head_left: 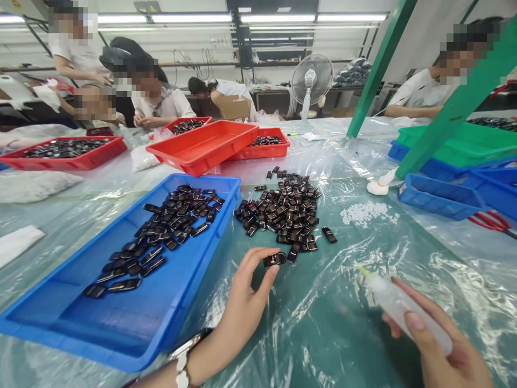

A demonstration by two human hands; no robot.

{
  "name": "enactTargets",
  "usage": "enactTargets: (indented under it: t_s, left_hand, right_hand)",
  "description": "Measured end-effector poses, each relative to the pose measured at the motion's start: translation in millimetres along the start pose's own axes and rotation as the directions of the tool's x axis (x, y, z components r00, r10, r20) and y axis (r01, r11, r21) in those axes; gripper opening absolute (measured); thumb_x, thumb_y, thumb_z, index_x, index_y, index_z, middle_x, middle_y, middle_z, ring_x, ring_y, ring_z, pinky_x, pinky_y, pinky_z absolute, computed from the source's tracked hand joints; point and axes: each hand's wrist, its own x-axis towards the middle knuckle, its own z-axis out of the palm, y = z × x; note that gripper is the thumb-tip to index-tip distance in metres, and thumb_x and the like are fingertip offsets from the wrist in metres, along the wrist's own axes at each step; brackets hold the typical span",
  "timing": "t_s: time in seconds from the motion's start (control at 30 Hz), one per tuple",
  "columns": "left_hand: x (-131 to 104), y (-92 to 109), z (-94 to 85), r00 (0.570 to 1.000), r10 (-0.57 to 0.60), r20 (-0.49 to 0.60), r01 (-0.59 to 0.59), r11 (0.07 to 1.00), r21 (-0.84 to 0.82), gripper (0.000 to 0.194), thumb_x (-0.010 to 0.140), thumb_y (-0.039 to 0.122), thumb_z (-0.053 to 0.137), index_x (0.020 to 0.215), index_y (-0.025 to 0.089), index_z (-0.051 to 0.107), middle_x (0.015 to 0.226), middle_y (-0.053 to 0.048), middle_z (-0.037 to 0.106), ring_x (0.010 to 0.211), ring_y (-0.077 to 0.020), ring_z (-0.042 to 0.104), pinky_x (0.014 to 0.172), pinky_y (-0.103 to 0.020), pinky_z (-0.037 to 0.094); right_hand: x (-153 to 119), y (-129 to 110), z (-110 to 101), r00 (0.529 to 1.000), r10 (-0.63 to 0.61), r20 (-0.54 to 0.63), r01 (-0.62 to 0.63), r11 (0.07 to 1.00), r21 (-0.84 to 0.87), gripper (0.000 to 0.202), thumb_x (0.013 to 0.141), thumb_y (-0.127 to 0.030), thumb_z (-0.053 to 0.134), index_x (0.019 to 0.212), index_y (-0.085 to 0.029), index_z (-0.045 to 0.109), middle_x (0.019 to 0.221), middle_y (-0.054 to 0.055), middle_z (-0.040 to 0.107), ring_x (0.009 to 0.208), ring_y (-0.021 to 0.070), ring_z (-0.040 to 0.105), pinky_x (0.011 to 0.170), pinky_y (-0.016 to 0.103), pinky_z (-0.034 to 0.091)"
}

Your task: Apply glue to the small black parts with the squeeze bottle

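My left hand (247, 293) pinches one small dark glossy piece (275, 259) between thumb and fingertips, at the near edge of a pile of similar dark pieces (288, 207). In my right hand (440, 334) is a translucent white squeeze bottle (407, 307) with a thin yellowish tip, which points up and left, apart from the pieces. A small heap of white bits (368, 214) lies on the table beyond the bottle. Left of my left hand, a blue tray (117, 318) holds more dark pieces (153, 231).
Red trays (210, 145) stand behind the pile. At the right are a green post (448, 108), a blue bin (440, 196) and red-handled scissors (490, 220). Clear plastic sheeting covers the green table (323, 334). Several people sit or stand beyond, near a fan (311, 81).
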Motion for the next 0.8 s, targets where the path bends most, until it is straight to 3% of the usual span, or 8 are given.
enactTargets:
  t_s: [0.07, 0.13, 0.27, 0.4, 0.47, 0.57, 0.67, 0.8]
  left_hand:
    - [1.1, -0.9, 0.5, 0.999, -0.035, -0.032, 0.034, 0.999, -0.014, 0.02, 0.103, 0.033, 0.052, 0.118, 0.029, 0.064, 0.116, -0.006, 0.066, 0.107, -0.0256, 0.063, 0.082, -0.034, 0.052]
    - [1.7, -2.8, 1.2, 0.996, -0.061, -0.067, 0.059, 0.998, -0.031, 0.02, 0.103, 0.036, 0.052, 0.118, 0.028, 0.063, 0.116, -0.005, 0.068, 0.108, -0.0255, 0.064, 0.082, -0.033, 0.052]
    - [3.2, -7.3, -0.3, 0.984, -0.081, -0.157, 0.071, 0.995, -0.071, 0.025, 0.106, 0.042, 0.044, 0.122, 0.027, 0.056, 0.121, -0.007, 0.067, 0.117, -0.0254, 0.063, 0.094, -0.037, 0.051]
    - [-0.7, -7.1, -0.4, 0.985, -0.059, -0.162, 0.045, 0.995, -0.09, 0.029, 0.105, 0.048, 0.045, 0.124, 0.028, 0.055, 0.119, -0.008, 0.068, 0.118, -0.0266, 0.063, 0.094, -0.038, 0.051]
    - [-5.2, -5.2, 2.9, 0.991, -0.04, -0.126, 0.028, 0.995, -0.093, 0.03, 0.103, 0.049, 0.049, 0.122, 0.028, 0.058, 0.118, -0.007, 0.069, 0.116, -0.0276, 0.064, 0.087, -0.035, 0.054]
    - [-11.5, -1.5, 8.8, 0.996, -0.048, -0.079, 0.041, 0.996, -0.085, 0.03, 0.102, 0.048, 0.05, 0.119, 0.027, 0.063, 0.12, -0.008, 0.07, 0.108, -0.0289, 0.068, 0.057, -0.026, 0.053]
    - [-13.2, 0.9, 10.5, 0.999, -0.046, -0.02, 0.046, 0.999, -0.011, 0.03, 0.104, 0.046, 0.047, 0.123, 0.028, 0.063, 0.123, -0.009, 0.069, 0.099, -0.0285, 0.071, 0.039, -0.022, 0.042]
    - [-10.3, -0.6, 6.7, 0.998, 0.039, 0.047, -0.042, 0.997, 0.059, 0.027, 0.106, 0.04, 0.045, 0.125, 0.029, 0.06, 0.119, -0.008, 0.07, 0.097, -0.0273, 0.072, 0.039, -0.022, 0.044]
  right_hand:
    - [24.2, 1.6, -4.5, 0.984, -0.147, 0.105, 0.148, 0.989, -0.003, 0.052, 0.084, -0.059, 0.07, 0.126, -0.029, 0.068, 0.124, 0.005, 0.073, 0.116, 0.0273, 0.068, 0.081, 0.022, 0.059]
    - [50.0, -2.1, -0.9, 0.948, -0.262, 0.183, 0.27, 0.963, -0.021, 0.049, 0.082, -0.056, 0.073, 0.121, -0.027, 0.065, 0.13, 0.007, 0.07, 0.123, 0.0292, 0.063, 0.088, 0.028, 0.059]
    - [85.3, -12.7, 16.0, 0.895, -0.35, 0.276, 0.383, 0.921, -0.072, 0.041, 0.086, -0.059, 0.067, 0.108, -0.024, 0.063, 0.12, 0.01, 0.073, 0.107, 0.0282, 0.07, 0.091, 0.039, 0.057]
    - [101.3, -17.5, 7.9, 0.817, -0.394, 0.422, 0.509, 0.836, -0.205, 0.047, 0.087, -0.056, 0.069, 0.118, -0.021, 0.064, 0.116, 0.011, 0.073, 0.093, 0.0242, 0.071, 0.082, 0.041, 0.058]
    - [114.7, -20.5, -4.7, 0.78, -0.405, 0.477, 0.567, 0.78, -0.264, 0.042, 0.092, -0.051, 0.067, 0.119, -0.02, 0.065, 0.111, 0.009, 0.072, 0.088, 0.0209, 0.07, 0.078, 0.039, 0.058]
    - [147.3, -26.4, -15.6, 0.76, -0.422, 0.495, 0.622, 0.692, -0.365, 0.026, 0.1, -0.041, 0.06, 0.111, -0.018, 0.067, 0.109, 0.007, 0.069, 0.092, 0.0195, 0.068, 0.082, 0.041, 0.056]
    - [181.2, -29.7, -6.2, 0.746, -0.405, 0.529, 0.653, 0.602, -0.46, 0.024, 0.1, -0.036, 0.062, 0.116, -0.018, 0.066, 0.113, 0.007, 0.067, 0.091, 0.019, 0.067, 0.081, 0.039, 0.057]
    - [202.0, -27.2, 17.0, 0.722, -0.38, 0.578, 0.688, 0.478, -0.545, 0.024, 0.099, -0.034, 0.063, 0.117, -0.019, 0.065, 0.115, 0.007, 0.067, 0.093, 0.0194, 0.067, 0.081, 0.039, 0.057]
